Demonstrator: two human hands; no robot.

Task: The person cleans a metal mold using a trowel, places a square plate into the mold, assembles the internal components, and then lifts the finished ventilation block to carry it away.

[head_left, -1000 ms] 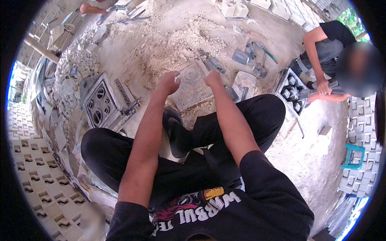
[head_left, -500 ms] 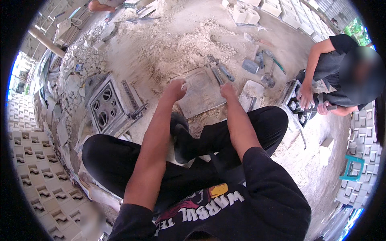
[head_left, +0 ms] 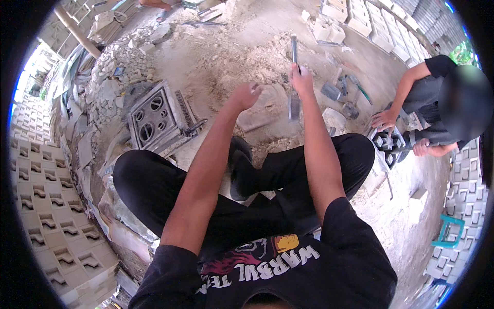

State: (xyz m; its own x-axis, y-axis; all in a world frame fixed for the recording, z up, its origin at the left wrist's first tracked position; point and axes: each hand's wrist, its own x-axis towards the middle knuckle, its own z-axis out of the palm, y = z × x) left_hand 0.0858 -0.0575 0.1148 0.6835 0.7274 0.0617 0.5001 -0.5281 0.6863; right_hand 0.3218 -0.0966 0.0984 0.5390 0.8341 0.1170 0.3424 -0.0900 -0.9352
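My right hand [head_left: 301, 80] is closed around the middle of a long flat metal bar [head_left: 294, 109], which points away from me above the dusty ground. My left hand [head_left: 246, 97] is held over the left edge of a flat, dust-covered slab [head_left: 267, 110]; its fingers are loosely apart and nothing shows in them. The slab lies on the ground in front of my crossed legs. To the left rests a square mould [head_left: 157, 114] with round openings in its top and a handle at its side.
At the right a co-worker has both hands on a dark metal mould [head_left: 388, 141]. Hand tools [head_left: 332, 91] lie between us. Rubble [head_left: 110, 92] is heaped at the left, pale cast blocks [head_left: 329, 32] stand at the back, and a teal stool [head_left: 449, 230] is far right.
My right hand has lifted away from the slab's right side and now grips the metal bar. My left hand has moved slightly up and right. The co-worker's hands have moved further apart.
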